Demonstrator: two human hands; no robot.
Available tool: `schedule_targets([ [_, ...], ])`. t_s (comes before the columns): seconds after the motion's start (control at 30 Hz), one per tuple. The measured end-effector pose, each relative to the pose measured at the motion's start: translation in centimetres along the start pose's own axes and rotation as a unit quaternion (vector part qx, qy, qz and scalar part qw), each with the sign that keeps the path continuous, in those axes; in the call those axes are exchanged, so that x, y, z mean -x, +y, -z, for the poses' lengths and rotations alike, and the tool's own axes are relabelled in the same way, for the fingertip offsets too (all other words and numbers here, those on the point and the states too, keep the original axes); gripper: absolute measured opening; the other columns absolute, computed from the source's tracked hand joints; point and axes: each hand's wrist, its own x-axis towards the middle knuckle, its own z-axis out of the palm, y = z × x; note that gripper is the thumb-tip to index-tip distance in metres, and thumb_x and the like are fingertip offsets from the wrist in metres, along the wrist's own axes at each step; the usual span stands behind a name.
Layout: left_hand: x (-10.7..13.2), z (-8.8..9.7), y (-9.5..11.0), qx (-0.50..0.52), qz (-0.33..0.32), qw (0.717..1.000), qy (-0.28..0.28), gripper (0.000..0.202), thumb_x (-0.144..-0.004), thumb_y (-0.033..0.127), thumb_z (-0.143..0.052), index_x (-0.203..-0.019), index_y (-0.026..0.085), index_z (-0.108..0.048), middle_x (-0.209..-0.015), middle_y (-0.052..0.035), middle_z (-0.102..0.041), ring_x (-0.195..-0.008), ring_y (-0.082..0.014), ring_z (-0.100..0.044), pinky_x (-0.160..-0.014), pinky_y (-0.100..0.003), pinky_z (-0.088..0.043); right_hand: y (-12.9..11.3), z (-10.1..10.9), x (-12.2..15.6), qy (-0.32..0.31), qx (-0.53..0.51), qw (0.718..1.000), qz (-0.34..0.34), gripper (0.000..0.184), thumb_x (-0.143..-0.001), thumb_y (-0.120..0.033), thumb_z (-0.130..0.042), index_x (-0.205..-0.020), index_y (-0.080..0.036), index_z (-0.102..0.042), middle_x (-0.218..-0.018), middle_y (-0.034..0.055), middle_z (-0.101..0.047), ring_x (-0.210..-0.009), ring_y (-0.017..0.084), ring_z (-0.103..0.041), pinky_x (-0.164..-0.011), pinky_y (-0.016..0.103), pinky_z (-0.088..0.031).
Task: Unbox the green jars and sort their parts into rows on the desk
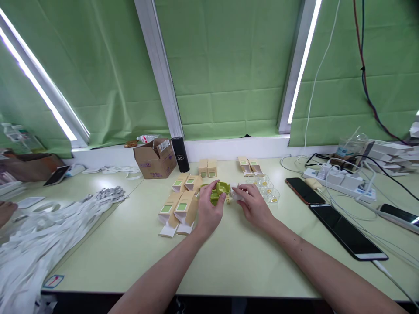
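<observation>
My left hand [210,208] is closed around the left side of a small olive-green plastic tray with rounded hollows [223,187]. Just to the right, my right hand [253,204] pinches a small whitish, translucent piece [236,195] by the tray's edge; its exact kind is too small to make out. Several clear plastic cups with yellowish bits inside [272,196] sit beyond my right hand. Left of my left hand stand open kraft boxes with green labels [186,207], their flaps toward me.
Two kraft boxes [207,168] and two open ones [250,166] stand farther back. Behind are a cardboard carton [153,160] and a black bottle [180,155]. Phones [347,231], cables and a power strip [340,183] lie right. White straps [59,222] and another person's hand [6,212] are left.
</observation>
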Motion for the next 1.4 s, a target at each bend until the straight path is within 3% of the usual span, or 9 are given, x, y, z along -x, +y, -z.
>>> schedule_targets([
  [0.13, -0.02, 0.01, 0.06, 0.001, -0.004, 1.0, 0.003, 0.039, -0.095, 0.035, -0.066, -0.132, 0.023, -0.064, -0.119, -0.0102, -0.066, -0.115, -0.0252, -0.064, -0.101, -0.044, -0.055, 0.62, -0.53, 0.08, -0.028, 0.046, 0.999, -0.004, 0.043, -0.088, -0.003, -0.059, -0.127, -0.021, -0.059, -0.11, 0.0122, -0.07, -0.11, 0.032, -0.057, -0.09, 0.047, -0.054],
  [0.3, 0.01, -0.08, 0.09, -0.003, -0.002, 1.0, 0.007, 0.039, -0.095, 0.035, -0.066, -0.132, 0.023, -0.064, -0.118, -0.0103, -0.066, -0.115, -0.025, -0.064, -0.101, -0.044, -0.055, 0.78, -0.69, 0.32, -0.061, 0.091, 0.994, -0.006, 0.034, -0.085, 0.002, -0.057, -0.11, -0.021, -0.063, -0.101, 0.0089, -0.074, -0.107, 0.031, -0.057, -0.091, 0.044, -0.05],
  [0.7, 0.02, 0.0, 0.35, -0.005, 0.006, 1.0, 0.003, 0.04, -0.095, 0.034, -0.066, -0.132, 0.023, -0.064, -0.12, -0.0103, -0.066, -0.115, -0.0248, -0.064, -0.102, -0.044, -0.053, 0.42, -0.67, 0.44, -0.088, 0.123, 0.988, -0.038, 0.029, -0.087, -0.003, -0.059, -0.107, -0.024, -0.066, -0.098, 0.0081, -0.077, -0.108, 0.031, -0.057, -0.091, 0.045, -0.045],
  [1.4, 0.04, -0.15, 0.12, -0.006, -0.008, 1.0, 0.007, 0.039, -0.095, 0.035, -0.065, -0.132, 0.023, -0.064, -0.117, -0.0099, -0.065, -0.112, -0.0247, -0.064, -0.101, -0.044, -0.053, 0.96, -0.58, 0.42, -0.076, 0.112, 0.989, -0.052, 0.029, -0.085, -0.002, -0.064, -0.105, -0.023, -0.068, -0.108, 0.0083, -0.075, -0.108, 0.031, -0.059, -0.089, 0.045, -0.048],
])
